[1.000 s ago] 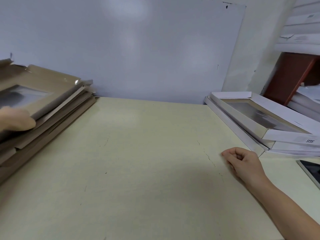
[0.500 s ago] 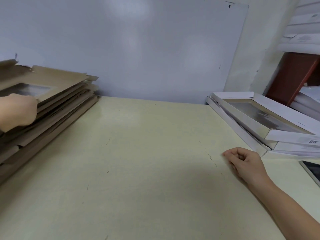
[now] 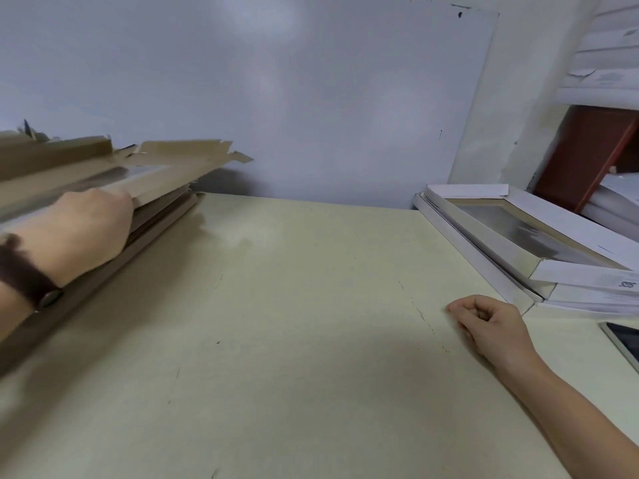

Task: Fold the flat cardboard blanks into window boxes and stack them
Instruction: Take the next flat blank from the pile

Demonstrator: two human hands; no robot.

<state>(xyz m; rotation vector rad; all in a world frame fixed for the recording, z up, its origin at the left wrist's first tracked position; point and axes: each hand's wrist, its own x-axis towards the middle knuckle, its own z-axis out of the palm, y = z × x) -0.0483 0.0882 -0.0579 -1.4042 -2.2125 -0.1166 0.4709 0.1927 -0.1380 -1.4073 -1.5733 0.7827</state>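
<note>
- A pale yellow-green worktop (image 3: 276,340), scuffed and hairline-cracked, runs back to a glossy grey-white board (image 3: 276,98) leaning on the wall. A red-brown shelf (image 3: 587,157) stands at the far right.
- Head view, left side: a pile of blanks (image 3: 162,216) of brown cardboard lies flat on the worktop's left edge, its layers slightly fanned.
- The top blank (image 3: 179,164) is raised off that pile and tilted. It is plain brown card with notched flaps along its far edge and a clear film window in its middle, blurred by motion.
- The left hand (image 3: 79,233), with a dark wrist strap (image 3: 24,271), has its grip closed on the near edge of the top blank, knuckles up.
- Right side: folded white window boxes (image 3: 501,257) sit stacked at the worktop's right edge. The uppermost shows its film window and a small printed mark on its front flap.
- The right hand (image 3: 491,326) rests on the worktop just beside the boxes, fingers loosely curled, its grip holding nothing.
- A dark-screened device (image 3: 622,344) lies at the right border.
</note>
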